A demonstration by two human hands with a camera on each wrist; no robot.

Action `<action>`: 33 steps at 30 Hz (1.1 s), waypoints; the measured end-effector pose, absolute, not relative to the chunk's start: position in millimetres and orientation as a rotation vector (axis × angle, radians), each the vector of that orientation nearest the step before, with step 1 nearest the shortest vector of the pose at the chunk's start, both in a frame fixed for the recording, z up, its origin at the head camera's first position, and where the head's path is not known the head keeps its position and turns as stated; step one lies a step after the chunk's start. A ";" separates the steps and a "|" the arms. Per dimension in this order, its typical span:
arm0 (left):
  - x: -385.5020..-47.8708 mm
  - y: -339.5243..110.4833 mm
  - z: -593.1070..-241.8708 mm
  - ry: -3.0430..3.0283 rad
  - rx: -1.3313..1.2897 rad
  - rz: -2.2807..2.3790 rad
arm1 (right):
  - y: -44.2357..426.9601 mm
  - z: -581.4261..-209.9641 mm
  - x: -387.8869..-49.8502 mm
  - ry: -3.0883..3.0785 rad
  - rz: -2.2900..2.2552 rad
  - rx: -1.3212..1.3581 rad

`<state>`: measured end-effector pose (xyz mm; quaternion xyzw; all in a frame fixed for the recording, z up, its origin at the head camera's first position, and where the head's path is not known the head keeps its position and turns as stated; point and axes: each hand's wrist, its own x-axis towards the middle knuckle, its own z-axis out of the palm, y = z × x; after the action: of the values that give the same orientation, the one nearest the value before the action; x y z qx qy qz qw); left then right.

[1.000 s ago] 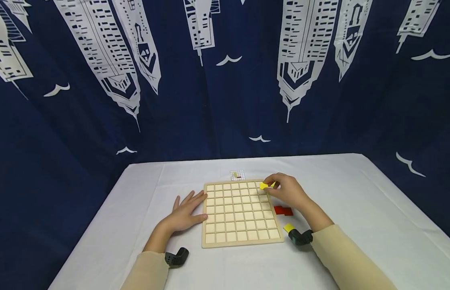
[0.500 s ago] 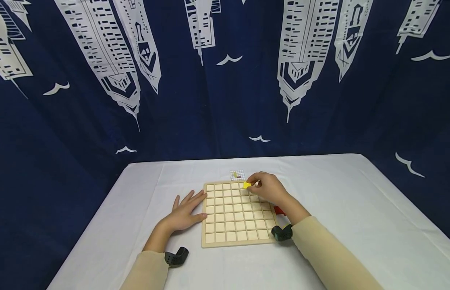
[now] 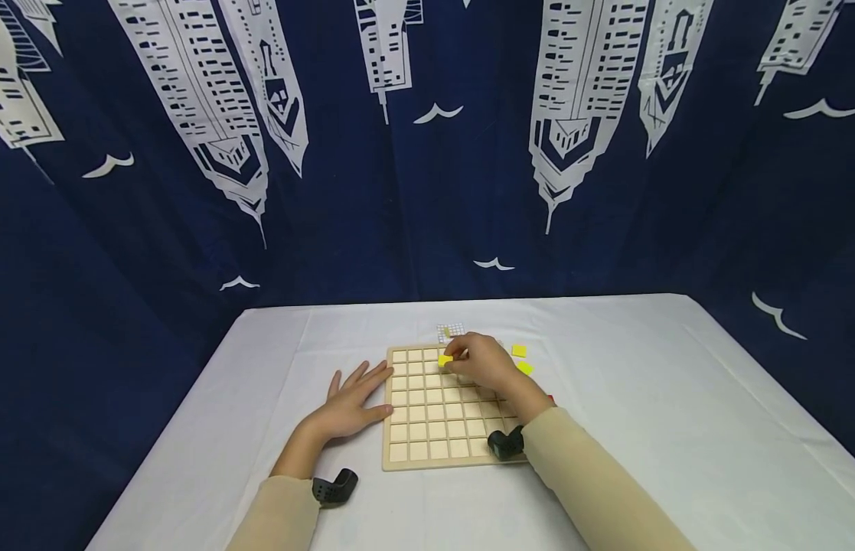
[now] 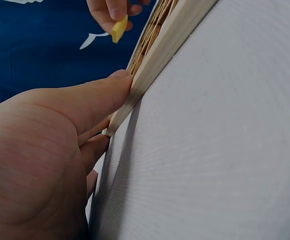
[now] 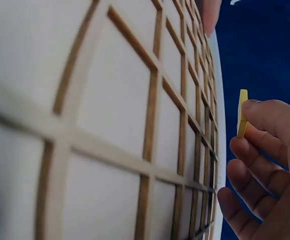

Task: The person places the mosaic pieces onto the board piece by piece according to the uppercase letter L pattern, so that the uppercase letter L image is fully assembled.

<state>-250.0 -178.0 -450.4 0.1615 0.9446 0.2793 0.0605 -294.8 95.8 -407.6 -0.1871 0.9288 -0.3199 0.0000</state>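
A square wooden grid board (image 3: 427,414) lies on the white table. My left hand (image 3: 350,409) rests at its left edge with fingers spread; in the left wrist view the thumb (image 4: 102,97) touches the frame's side. Above the board's far rows, my right hand (image 3: 487,363) pinches a small yellow square tile (image 3: 445,360) between thumb and fingers. The right wrist view has this yellow tile (image 5: 242,114) on edge, apart from the grid. Beyond the far edge lies a small printed grid card (image 3: 449,330), partly hidden by the right hand.
Two loose yellow tiles (image 3: 519,350) lie right of the board's far corner. A bit of red (image 3: 551,399) shows beside the right forearm, which hides the rest. A dark blue curtain (image 3: 427,191) with white building prints hangs behind the table.
My right hand has moved left across the board's far rows with the yellow tile, uncovering two yellow tiles at the right. The left hand has stayed in place.
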 end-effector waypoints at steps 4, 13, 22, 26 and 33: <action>-250.6 -178.4 -450.0 2.858 0.494 0.835 | 86.9 -409.6 -295.5 2.924 -0.947 -0.580; -251.7 -179.2 -450.9 2.859 0.502 0.834 | 70.6 -413.1 -298.8 2.987 -0.764 -0.526; -250.8 -178.3 -451.8 2.850 0.494 0.843 | 66.9 -416.9 -299.8 3.002 -0.767 -0.492; -250.6 -177.7 -451.0 2.854 0.489 0.836 | 66.3 -416.5 -299.7 3.002 -0.780 -0.483; -250.0 -177.4 -449.8 2.856 0.476 0.823 | 65.3 -417.6 -299.4 3.002 -0.810 -0.493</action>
<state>-250.0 -177.4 -449.8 0.1578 0.9468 0.2728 0.0660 -299.4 65.3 -417.6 -0.1566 0.9536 -0.2573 -0.0033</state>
